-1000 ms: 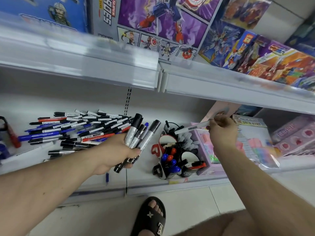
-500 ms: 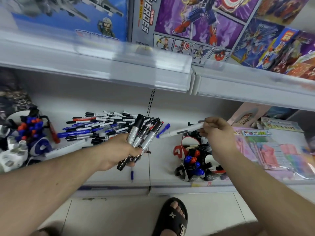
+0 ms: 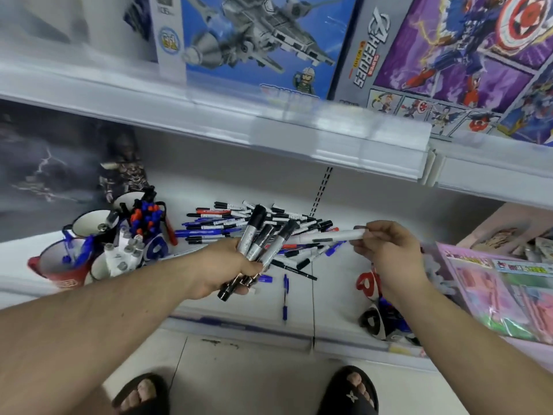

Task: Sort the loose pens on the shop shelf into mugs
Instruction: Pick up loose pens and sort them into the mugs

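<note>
1. Your left hand [image 3: 223,269] is clamped round a bundle of thick silver-barrelled markers with black caps [image 3: 261,238], held above the middle of the white shop shelf [image 3: 338,283], caps pointing up and away.
2. Your right hand [image 3: 386,250] pinches one slim white pen [image 3: 332,236] by its end, the barrel lying level and reaching toward the bundle. A second ago that pen hung over the mugs at the right; it has now travelled left, so its tip is just beside the markers.
3. That shift suggests you are passing the white pen across to the left-hand bundle, or carrying it on to the mugs at the left end, rather than dropping it on the right.
4. The loose pile of black, blue and red pens [image 3: 239,223] lies at the back middle of the shelf, behind your left hand, with a couple of blue strays [image 3: 285,298] near the front edge.
5. The cluster of white enamel mugs [image 3: 98,247] at the left end has come into view; they are already partly filled. The red-and-black mugs [image 3: 374,313] near the right front edge sit under your right forearm.
6. Much sorting remains, judging by the pile.
</note>
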### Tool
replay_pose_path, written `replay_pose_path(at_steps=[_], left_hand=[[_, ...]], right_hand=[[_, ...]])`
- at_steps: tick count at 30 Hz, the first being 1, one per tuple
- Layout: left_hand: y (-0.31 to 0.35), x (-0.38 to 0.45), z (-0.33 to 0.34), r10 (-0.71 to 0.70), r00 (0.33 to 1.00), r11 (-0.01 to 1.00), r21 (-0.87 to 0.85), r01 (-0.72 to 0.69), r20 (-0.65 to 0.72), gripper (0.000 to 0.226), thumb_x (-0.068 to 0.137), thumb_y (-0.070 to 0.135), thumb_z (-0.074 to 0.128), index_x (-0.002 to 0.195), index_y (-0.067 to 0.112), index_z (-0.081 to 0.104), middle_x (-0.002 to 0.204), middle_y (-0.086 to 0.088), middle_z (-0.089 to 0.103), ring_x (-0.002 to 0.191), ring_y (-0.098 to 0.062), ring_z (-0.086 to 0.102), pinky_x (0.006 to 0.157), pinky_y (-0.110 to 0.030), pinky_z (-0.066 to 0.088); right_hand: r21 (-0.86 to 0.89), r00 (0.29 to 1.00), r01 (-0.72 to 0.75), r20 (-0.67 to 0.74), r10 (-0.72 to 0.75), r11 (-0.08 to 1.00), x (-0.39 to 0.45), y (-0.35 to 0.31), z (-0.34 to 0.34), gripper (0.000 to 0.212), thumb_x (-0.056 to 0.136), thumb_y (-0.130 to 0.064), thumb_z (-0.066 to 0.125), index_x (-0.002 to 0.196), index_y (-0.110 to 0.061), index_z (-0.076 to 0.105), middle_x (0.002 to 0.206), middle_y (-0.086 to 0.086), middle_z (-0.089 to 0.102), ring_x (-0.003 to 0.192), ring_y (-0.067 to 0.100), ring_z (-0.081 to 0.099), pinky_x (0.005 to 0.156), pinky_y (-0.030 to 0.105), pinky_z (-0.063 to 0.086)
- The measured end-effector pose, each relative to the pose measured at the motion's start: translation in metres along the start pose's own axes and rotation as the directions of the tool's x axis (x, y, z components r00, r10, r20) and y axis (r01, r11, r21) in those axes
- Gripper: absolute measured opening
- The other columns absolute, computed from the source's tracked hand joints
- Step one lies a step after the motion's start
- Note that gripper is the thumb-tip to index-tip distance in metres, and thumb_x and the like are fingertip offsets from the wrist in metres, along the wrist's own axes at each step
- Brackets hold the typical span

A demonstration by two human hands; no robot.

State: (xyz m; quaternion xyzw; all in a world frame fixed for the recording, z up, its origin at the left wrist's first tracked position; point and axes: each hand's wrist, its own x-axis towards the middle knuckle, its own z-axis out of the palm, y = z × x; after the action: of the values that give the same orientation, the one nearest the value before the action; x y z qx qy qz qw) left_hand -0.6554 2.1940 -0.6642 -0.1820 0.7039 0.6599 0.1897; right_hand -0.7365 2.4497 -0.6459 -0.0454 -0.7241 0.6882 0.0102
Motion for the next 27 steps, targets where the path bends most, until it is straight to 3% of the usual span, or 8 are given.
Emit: replay_pose_path(at_steps=[8, 11, 13, 15, 18, 21, 27], left_hand=[[-0.028, -0.033, -0.099, 0.001, 0.957, 0.995, -0.096, -0.03, -0.289, 0.016, 0.09, -0.001, 0.064, 0.104, 0.008, 0.064, 0.089, -0.011, 0.068, 0.079, -0.023, 0.063, 0.055, -0.03, 0.055], [-0.043, -0.047, -0.137, 0.006, 0.907, 0.999, -0.041, -0.025, -0.421, 0.016, 0.087, -0.004, 0.065, 0.1, 0.005, 0.065, 0.086, -0.016, 0.067, 0.076, -0.028, 0.061, 0.062, -0.037, 0.054], [-0.053, -0.056, -0.161, -0.006, 0.876, 0.998, -0.055, -0.024, -0.482, 0.019, 0.086, -0.006, 0.065, 0.098, 0.008, 0.067, 0.089, -0.017, 0.069, 0.079, -0.031, 0.063, 0.074, -0.047, 0.057], [-0.063, -0.065, -0.18, -0.038, 0.849, 0.994, -0.111, -0.025, -0.527, 0.019, 0.086, -0.007, 0.065, 0.094, 0.01, 0.068, 0.084, -0.013, 0.07, 0.077, -0.029, 0.064, 0.081, -0.05, 0.057], [-0.073, -0.074, -0.204, -0.084, 0.823, 0.979, -0.2, -0.037, -0.562, 0.016, 0.088, -0.007, 0.064, 0.097, 0.006, 0.065, 0.087, -0.013, 0.065, 0.074, -0.026, 0.061, 0.072, -0.044, 0.06], [-0.078, -0.078, -0.216, -0.11, 0.794, 0.975, -0.221, -0.031, -0.598, 0.016, 0.089, -0.006, 0.063, 0.104, 0.002, 0.062, 0.089, -0.017, 0.061, 0.067, -0.025, 0.058, 0.05, -0.03, 0.057], [-0.08, -0.075, -0.236, -0.097, 0.785, 0.968, -0.24, -0.067, -0.612, 0.016, 0.088, -0.004, 0.066, 0.098, 0.008, 0.064, 0.09, -0.017, 0.062, 0.074, -0.027, 0.06, 0.063, -0.036, 0.055]], right_hand=[[0.013, 0.978, -0.021, 0.206, 0.018, 1.0, -0.031, 0.014, 0.122, 0.022, 0.094, 0.008, 0.055, 0.087, -0.011, 0.059, 0.078, 0.01, 0.064, 0.072, 0.02, 0.067, 0.071, 0.023, 0.058], [-0.048, 0.954, 0.019, 0.3, -0.003, 0.999, -0.041, 0.019, 0.165, 0.023, 0.094, 0.006, 0.058, 0.086, -0.016, 0.06, 0.08, 0.008, 0.068, 0.078, 0.023, 0.069, 0.081, 0.032, 0.057], [-0.091, 0.93, 0.086, 0.366, -0.047, 0.992, -0.047, 0.023, 0.195, 0.025, 0.093, 0.004, 0.06, 0.085, -0.02, 0.061, 0.082, 0.006, 0.07, 0.085, 0.029, 0.07, 0.084, 0.038, 0.056], [-0.123, 0.906, 0.173, 0.409, -0.109, 0.977, -0.052, 0.025, 0.226, 0.028, 0.091, 0.002, 0.061, 0.083, -0.024, 0.06, 0.079, -0.001, 0.069, 0.078, 0.018, 0.068, 0.078, 0.031, 0.053], [-0.135, 0.865, 0.279, 0.465, -0.188, 0.951, -0.06, 0.026, 0.269, 0.031, 0.091, 0.001, 0.062, 0.082, -0.029, 0.059, 0.084, -0.005, 0.07, 0.076, 0.003, 0.065, 0.074, 0.02, 0.05], [-0.168, 0.822, 0.381, 0.512, -0.25, 0.909, -0.065, 0.026, 0.3, 0.021, 0.093, -0.002, 0.061, 0.088, -0.023, 0.061, 0.089, -0.006, 0.069, 0.085, 0.01, 0.066, 0.081, 0.023, 0.053], [-0.278, 0.727, 0.583, 0.598, -0.337, 0.764, -0.065, 0.036, 0.35, 0.007, 0.093, -0.008, 0.06, 0.098, -0.01, 0.064, 0.086, 0.004, 0.07, 0.081, 0.022, 0.064, 0.077, 0.036, 0.052]])
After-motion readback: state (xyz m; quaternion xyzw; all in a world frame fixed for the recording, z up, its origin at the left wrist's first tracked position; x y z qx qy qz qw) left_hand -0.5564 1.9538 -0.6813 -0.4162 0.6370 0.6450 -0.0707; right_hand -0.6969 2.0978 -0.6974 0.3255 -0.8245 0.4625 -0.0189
